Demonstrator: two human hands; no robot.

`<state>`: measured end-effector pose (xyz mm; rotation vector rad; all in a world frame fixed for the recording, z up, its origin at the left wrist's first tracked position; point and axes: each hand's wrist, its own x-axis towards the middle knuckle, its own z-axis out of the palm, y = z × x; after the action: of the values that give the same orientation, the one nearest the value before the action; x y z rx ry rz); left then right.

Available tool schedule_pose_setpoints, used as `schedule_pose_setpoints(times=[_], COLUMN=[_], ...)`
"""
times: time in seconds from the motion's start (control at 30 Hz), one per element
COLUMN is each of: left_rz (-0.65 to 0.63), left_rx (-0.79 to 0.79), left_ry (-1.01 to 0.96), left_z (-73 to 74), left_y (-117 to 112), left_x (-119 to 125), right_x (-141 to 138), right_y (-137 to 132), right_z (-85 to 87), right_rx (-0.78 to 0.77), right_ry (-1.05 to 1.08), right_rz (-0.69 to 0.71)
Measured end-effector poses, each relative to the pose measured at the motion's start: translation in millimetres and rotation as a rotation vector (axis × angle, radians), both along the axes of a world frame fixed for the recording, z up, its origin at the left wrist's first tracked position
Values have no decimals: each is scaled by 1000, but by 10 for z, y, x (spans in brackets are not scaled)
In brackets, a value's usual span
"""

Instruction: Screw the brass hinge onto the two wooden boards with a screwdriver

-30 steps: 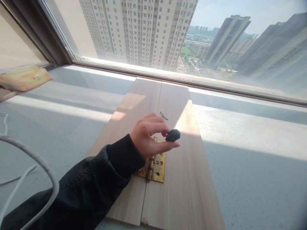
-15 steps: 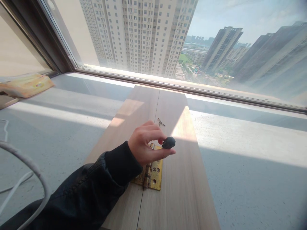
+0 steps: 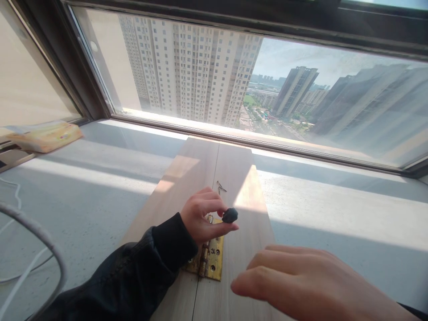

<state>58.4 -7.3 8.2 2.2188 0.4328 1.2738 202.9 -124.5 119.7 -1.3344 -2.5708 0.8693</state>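
Observation:
My left hand (image 3: 203, 217) pinches a small dark knob-like object (image 3: 229, 216) between thumb and forefinger, held just above a brass hinge (image 3: 212, 260). The hinge joins two light wooden boards (image 3: 245, 209) lying side by side on a grey window ledge. My right hand (image 3: 310, 285) comes in from the lower right, fingers stretched out and pointing left over the right-hand board, holding nothing. A couple of small screws (image 3: 220, 187) lie on the boards beyond my left hand.
A wide window (image 3: 214, 80) runs along the far edge of the ledge (image 3: 334, 214), looking out on high-rise towers. A yellow packet (image 3: 47, 136) rests at the far left. A white cable (image 3: 36, 232) curves across the lower left.
My right hand has come into view at the lower right, reaching left over the board. The view has tilted up, showing more window. My left hand keeps its pinch on the dark object.

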Motion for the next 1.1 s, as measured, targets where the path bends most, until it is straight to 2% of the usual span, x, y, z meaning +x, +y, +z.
schedule_pose_setpoints(times=[0.07,0.1,0.17,0.33,0.47,0.6,0.97,1.1], left_rz=[1,2,4,-61,-86,-95,-97,-100], left_rx=[-3,-2,1,-3,-4,-6,-33,-19], left_ry=[-7,-12,-22,-8,-37,-38,46,5], left_z=[-8,-14,-27,-51,-33,3,25,20], left_y=[-2,-2,0,14,25,24,24,27], left_x=[0,0,0,0,-11,-26,-35,-31], right_x=[42,37,5,-54,-51,-26,78,91], right_y=[74,104,160,272,329,371,358,386], right_z=[23,14,-22,-67,-94,-145,-209,-271], right_rx=[257,316,322,227,197,194,256,307], right_ry=[-55,-82,-121,-80,-64,39,22,74], right_rz=[-266,-365,-442,-321,-305,-270,-278,-242])
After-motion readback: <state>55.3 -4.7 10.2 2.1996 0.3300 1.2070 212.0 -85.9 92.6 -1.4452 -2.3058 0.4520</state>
